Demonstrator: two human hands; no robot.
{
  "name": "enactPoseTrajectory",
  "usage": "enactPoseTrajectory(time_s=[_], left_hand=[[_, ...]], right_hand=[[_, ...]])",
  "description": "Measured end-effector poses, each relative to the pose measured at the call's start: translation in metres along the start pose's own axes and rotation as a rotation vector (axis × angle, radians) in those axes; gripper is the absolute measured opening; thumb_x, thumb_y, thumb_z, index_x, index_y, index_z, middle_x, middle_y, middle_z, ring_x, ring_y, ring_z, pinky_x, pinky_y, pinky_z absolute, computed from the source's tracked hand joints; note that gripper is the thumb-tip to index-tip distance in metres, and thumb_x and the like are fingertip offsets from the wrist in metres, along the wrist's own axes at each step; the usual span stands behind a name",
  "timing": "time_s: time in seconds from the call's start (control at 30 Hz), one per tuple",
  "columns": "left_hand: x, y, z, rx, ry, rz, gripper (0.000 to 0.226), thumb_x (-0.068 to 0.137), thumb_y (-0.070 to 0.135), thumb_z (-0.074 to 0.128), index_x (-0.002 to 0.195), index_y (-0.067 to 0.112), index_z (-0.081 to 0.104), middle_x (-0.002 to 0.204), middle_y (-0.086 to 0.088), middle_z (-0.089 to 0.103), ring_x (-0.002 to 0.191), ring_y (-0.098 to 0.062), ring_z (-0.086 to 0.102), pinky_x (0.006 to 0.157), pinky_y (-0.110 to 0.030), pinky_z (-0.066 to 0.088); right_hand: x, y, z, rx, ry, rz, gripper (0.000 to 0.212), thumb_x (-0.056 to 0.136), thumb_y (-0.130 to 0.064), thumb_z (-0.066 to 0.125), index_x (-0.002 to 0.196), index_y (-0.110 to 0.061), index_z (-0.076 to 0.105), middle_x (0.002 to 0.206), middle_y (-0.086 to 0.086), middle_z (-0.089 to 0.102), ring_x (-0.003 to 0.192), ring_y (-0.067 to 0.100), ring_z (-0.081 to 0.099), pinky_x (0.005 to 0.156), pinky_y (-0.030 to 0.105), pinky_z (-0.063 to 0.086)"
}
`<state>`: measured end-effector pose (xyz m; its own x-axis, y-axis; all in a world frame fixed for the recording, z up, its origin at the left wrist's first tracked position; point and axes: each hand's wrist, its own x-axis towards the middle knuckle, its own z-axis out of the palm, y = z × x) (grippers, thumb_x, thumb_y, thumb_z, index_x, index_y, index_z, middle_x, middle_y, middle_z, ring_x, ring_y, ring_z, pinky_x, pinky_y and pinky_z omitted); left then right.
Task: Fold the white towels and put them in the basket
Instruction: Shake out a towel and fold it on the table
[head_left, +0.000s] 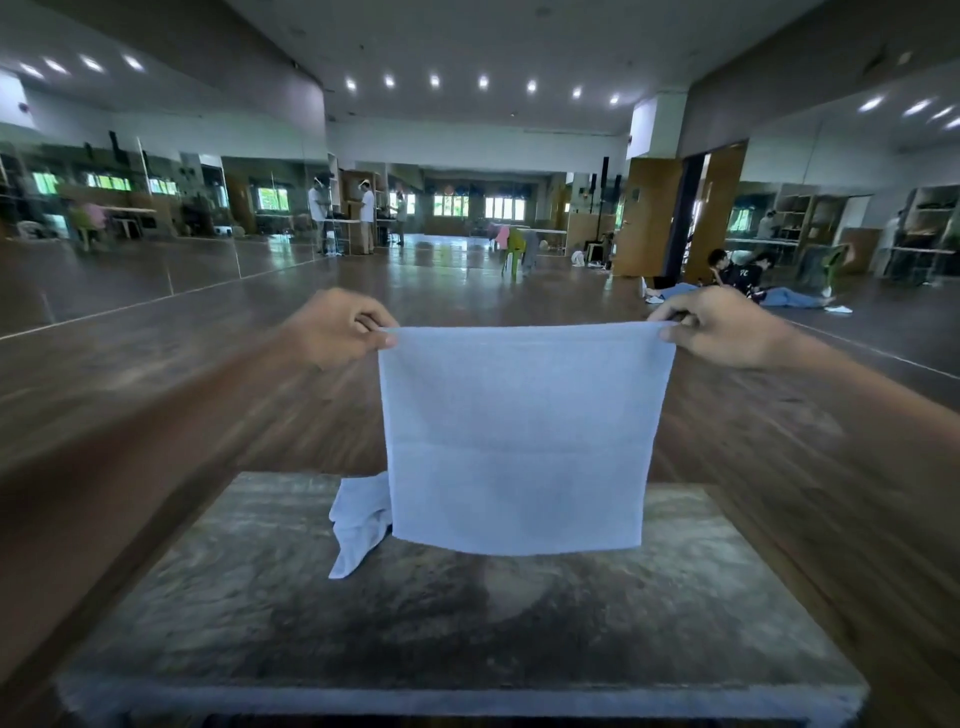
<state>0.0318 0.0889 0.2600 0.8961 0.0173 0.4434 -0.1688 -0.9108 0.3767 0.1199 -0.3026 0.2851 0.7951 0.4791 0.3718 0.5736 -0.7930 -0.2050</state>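
Between the fingers (378, 340) of both hands hangs the white towel (519, 441), its top edge pulled taut. The left hand (337, 330) pinches the upper left corner with thumb and curled fingers. The right hand (722, 327) pinches the upper right corner the same way, and neither hand holds anything else. Below the fingers the cloth drops flat and square, with a faint crease line across it partway down. Its lower edge hangs above the desk (467, 634) without clearly touching it. Down and to the left of the left fingers, partly hidden behind the hanging cloth, a second towel (358, 525) lies crumpled on the desk. No basket shows anywhere in view.

The step in hand looks like the start of a fold: the white towel is spread and squared, not yet doubled. The next move probably calls for lowering it onto the desk or bringing the two pinched corners together, with the edges kept aligned so the fold comes out even. The second towel appears to await its turn, and the basket must lie outside this view.
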Motion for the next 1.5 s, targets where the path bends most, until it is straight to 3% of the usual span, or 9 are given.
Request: enactPoseTrajectory(time_s=[0.2,0.3,0.47,0.57,0.67,0.83,1.07,1.23,1.5], left_hand=[[-0.01,-0.011,0.005,-0.082,-0.193,-0.064,0.014,0.086,0.02,0.069,0.098,0.015,0.072,0.093,0.002,0.07,0.073,0.002,0.062,0.061,-0.004,0.044],[-0.012,-0.021,0.003,-0.189,-0.386,-0.121,0.017,0.081,0.028,0.073,0.095,0.018,0.072,0.092,-0.001,0.073,0.079,-0.003,0.064,0.069,-0.009,0.046],[-0.008,-0.048,0.024,-0.333,-0.448,-0.183,0.072,0.035,0.066,0.082,0.091,0.02,0.074,0.096,-0.009,0.073,0.079,-0.009,0.06,0.072,-0.023,0.043],[-0.005,-0.062,0.059,-0.274,-0.517,-0.21,0.033,0.076,0.034,0.077,0.097,0.01,0.069,0.086,-0.003,0.071,0.066,0.001,0.063,0.061,-0.009,0.046],[-0.007,-0.085,0.109,-0.213,-0.497,-0.223,0.003,0.086,0.014,0.068,0.09,0.013,0.068,0.078,0.005,0.07,0.071,-0.009,0.064,0.066,-0.013,0.049],[-0.02,-0.115,0.184,-0.146,-0.326,-0.217,0.017,0.084,0.011,0.067,0.075,0.025,0.064,0.074,0.011,0.066,0.071,-0.011,0.057,0.069,-0.027,0.046],[-0.104,-0.124,0.261,-0.134,-0.07,-0.156,0.004,0.085,0.01,0.063,0.084,0.014,0.065,0.083,0.003,0.068,0.078,-0.019,0.062,0.062,-0.027,0.04],[-0.2,-0.128,0.289,0.009,-0.044,0.052,0.02,0.09,0.037,0.047,0.093,0.024,0.061,0.082,0.005,0.068,0.075,-0.015,0.061,0.062,-0.026,0.038],[-0.227,-0.124,0.295,0.04,-0.122,0.072,0.029,0.09,0.039,0.047,0.096,0.02,0.068,0.104,0.011,0.069,0.09,-0.011,0.067,0.071,-0.024,0.051]], right_hand=[[-0.01,0.002,0.011,0.152,-0.233,0.042,0.013,0.092,-0.015,0.058,0.097,-0.019,0.069,0.102,-0.001,0.07,0.086,0.009,0.063,0.075,0.021,0.048],[-0.014,0.007,0.015,0.236,-0.305,0.093,0.017,0.094,-0.018,0.056,0.093,-0.026,0.071,0.094,-0.008,0.071,0.084,0.011,0.062,0.079,0.03,0.045],[-0.007,0.018,0.042,0.327,-0.418,0.165,0.021,0.095,-0.014,0.053,0.095,-0.022,0.072,0.086,-0.007,0.072,0.077,0.011,0.056,0.065,0.027,0.04],[0.0,0.029,0.081,0.301,-0.491,0.189,0.017,0.094,-0.01,0.054,0.096,-0.016,0.07,0.086,0.008,0.07,0.076,0.015,0.058,0.059,0.025,0.039],[0.005,0.043,0.132,0.265,-0.505,0.217,0.017,0.091,-0.005,0.055,0.086,-0.017,0.066,0.077,0.006,0.066,0.069,0.013,0.058,0.054,0.019,0.039],[0.0,0.061,0.206,0.232,-0.235,0.248,0.023,0.082,0.005,0.057,0.081,-0.014,0.07,0.051,-0.015,0.059,0.053,-0.006,0.053,0.052,0.007,0.037],[-0.076,0.078,0.294,0.186,0.008,0.127,0.017,0.075,0.006,0.062,0.085,-0.008,0.067,0.086,0.002,0.063,0.079,0.024,0.061,0.066,0.02,0.038],[-0.158,0.082,0.333,0.107,0.009,0.025,0.011,0.076,-0.02,0.057,0.085,-0.024,0.059,0.084,-0.001,0.062,0.07,0.019,0.06,0.063,0.027,0.043],[-0.193,0.082,0.35,0.095,-0.089,0.028,0.024,0.076,-0.003,0.073,0.093,-0.018,0.064,0.098,-0.001,0.063,0.088,0.022,0.065,0.063,0.037,0.054]])
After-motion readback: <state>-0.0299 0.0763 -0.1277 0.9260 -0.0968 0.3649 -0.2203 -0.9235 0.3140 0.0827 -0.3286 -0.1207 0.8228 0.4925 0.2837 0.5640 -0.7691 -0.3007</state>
